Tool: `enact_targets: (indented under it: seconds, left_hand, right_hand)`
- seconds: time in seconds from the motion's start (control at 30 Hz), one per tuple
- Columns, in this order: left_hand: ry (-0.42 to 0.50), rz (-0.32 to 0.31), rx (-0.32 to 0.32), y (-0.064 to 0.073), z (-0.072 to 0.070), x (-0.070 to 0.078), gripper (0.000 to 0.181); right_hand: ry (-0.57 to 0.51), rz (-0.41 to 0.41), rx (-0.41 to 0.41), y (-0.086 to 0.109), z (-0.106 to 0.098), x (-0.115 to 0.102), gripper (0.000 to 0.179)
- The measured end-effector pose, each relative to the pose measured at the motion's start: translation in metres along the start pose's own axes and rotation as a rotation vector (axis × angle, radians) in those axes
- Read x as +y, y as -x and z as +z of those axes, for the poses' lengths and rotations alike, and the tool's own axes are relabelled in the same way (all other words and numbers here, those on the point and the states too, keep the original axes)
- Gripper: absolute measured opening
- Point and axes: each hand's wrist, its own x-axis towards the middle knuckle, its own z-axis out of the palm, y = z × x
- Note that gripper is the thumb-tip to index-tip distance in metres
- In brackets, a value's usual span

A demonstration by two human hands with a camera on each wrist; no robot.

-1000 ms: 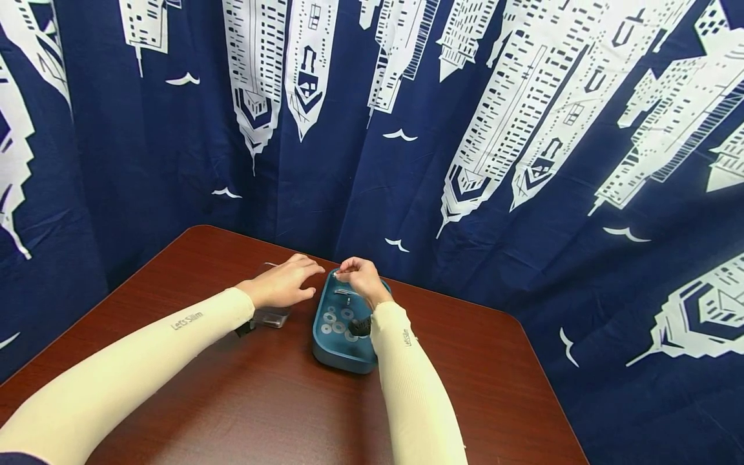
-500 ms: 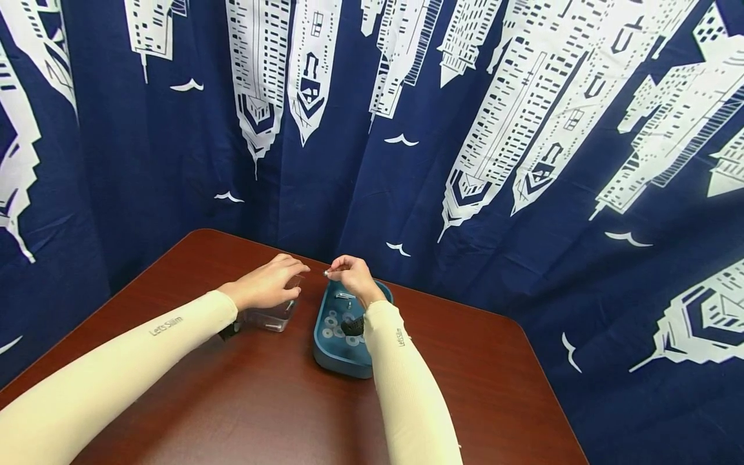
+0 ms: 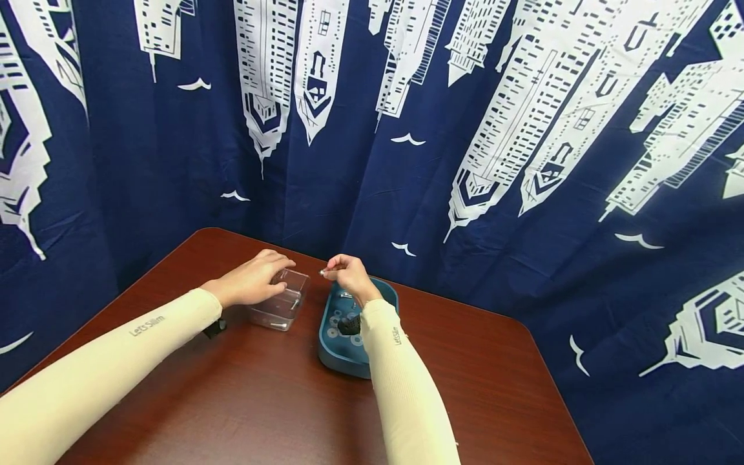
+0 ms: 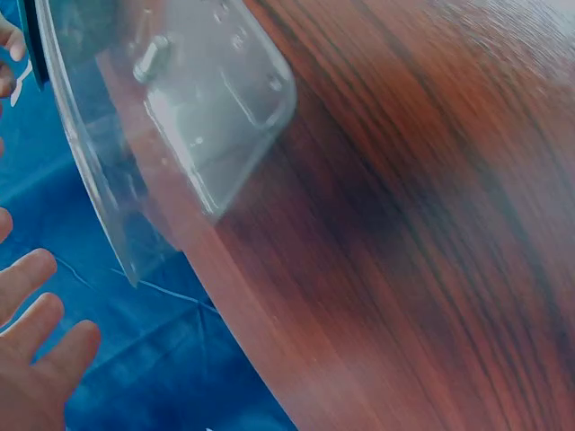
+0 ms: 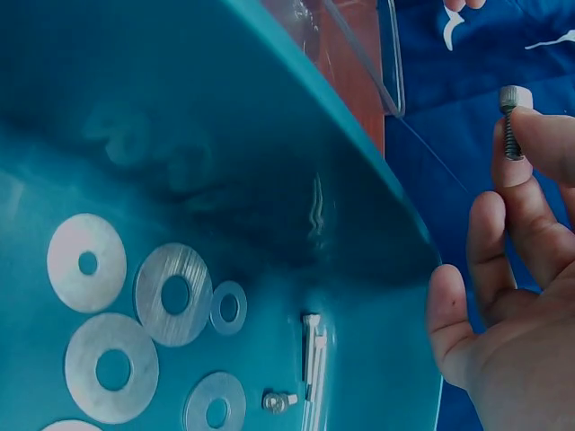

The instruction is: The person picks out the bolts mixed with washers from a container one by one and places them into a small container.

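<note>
My right hand (image 3: 352,279) pinches a short socket-head screw (image 5: 513,126) between thumb and forefinger, head up, just past the far left edge of a blue bin (image 3: 343,367). Inside that bin lie several flat washers (image 5: 112,368), a small short screw (image 5: 278,401) and long thin screws (image 5: 314,368). My left hand (image 3: 250,279) hovers with relaxed, spread fingers at the left side of a clear plastic box (image 3: 278,321), partly covering it; whether it touches the box I cannot tell. One screw (image 4: 152,59) shows inside the box in the left wrist view.
The box and bin stand side by side on a brown wooden table (image 3: 256,400), a narrow gap between them. A dark blue curtain (image 3: 325,206) with a white skyline print hangs right behind the table's far edge.
My left hand has drawn back to the left, baring more of the clear box. My right hand has carried the screw left, from over the bin to beyond its edge.
</note>
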Motion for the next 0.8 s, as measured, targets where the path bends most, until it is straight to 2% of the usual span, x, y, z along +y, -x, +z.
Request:
enact_targets:
  seconds: [0.2, 0.4, 0.63, 0.8]
  left_hand:
    - [0.002, -0.004, 0.026, 0.009, -0.004, -0.007, 0.048]
    - [-0.004, -0.023, 0.025, 0.018, -0.008, -0.012, 0.049]
    - [-0.005, -0.043, 0.028, 0.023, -0.004, -0.027, 0.05]
    - [-0.005, -0.051, 0.028, 0.028, -0.004, -0.031, 0.049]
  right_hand:
    - [-0.018, -0.003, -0.011, -0.003, 0.007, 0.0, 0.013]
    - [-0.004, -0.009, -0.013, -0.007, 0.014, -0.002, 0.016]
    - [-0.006, -0.008, -0.028, -0.007, 0.021, -0.007, 0.014]
    - [-0.028, 0.002, -0.034, -0.008, 0.026, -0.009, 0.017]
